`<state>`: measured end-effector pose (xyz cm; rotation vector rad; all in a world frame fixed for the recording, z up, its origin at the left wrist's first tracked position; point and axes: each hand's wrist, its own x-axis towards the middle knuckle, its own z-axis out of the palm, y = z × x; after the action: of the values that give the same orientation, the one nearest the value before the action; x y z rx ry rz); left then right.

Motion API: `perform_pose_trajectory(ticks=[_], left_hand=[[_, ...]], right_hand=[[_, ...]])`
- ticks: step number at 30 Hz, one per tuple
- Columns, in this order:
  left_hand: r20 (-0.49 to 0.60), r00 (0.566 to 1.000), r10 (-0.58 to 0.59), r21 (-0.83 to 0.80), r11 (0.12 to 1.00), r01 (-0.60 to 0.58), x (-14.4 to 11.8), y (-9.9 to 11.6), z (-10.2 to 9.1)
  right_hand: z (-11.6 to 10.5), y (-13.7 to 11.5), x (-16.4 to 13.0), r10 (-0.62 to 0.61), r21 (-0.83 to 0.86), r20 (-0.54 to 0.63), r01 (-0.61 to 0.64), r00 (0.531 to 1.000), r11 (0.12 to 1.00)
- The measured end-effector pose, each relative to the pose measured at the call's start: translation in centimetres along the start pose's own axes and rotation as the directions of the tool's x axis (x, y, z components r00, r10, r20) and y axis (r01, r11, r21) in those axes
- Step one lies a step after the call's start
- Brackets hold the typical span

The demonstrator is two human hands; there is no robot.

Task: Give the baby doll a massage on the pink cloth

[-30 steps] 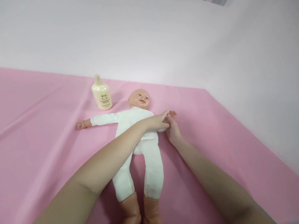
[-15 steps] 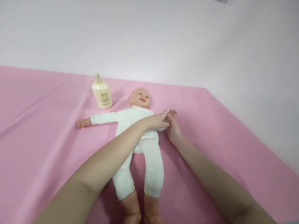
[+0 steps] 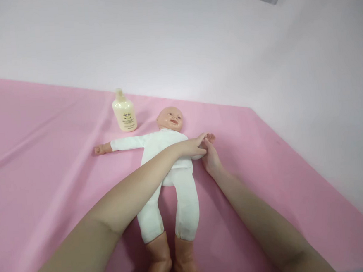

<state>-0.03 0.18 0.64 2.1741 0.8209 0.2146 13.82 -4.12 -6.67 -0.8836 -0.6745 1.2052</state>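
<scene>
On pink sheet (image 3: 47, 170), white-suited doll (image 3: 167, 162)

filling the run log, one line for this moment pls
left hand on doll arm | right hand at doll's hand | bottle upright beside head | pink sheet

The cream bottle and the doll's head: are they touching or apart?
Apart. The head view shows a strip of pink sheet between the cream bottle and the doll's head.

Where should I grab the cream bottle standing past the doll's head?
Grip the bottle around its wide body, coming from the near side. It stands upright on the pink sheet, clear of the doll, and its narrow cap gives a poorer hold.
</scene>
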Motion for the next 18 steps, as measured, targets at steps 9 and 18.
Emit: perform_pose_trajectory(ticks=[9, 18], left_hand=[[0.0, 1.0, -0.017, 0.036, 0.999, 0.017, 0.03, 0.03, -0.04], [0.014, 0.999, -0.039, 0.059, 0.998, 0.039, -0.47, 0.82, -0.35]], right_hand=[[0.03, 0.06, 0.03, 0.007, 0.007, -0.002, -0.007, 1.0, 1.0], [0.06, 0.14, 0.07, -0.002, 0.021, -0.004, 0.002, 1.0, 1.0]])
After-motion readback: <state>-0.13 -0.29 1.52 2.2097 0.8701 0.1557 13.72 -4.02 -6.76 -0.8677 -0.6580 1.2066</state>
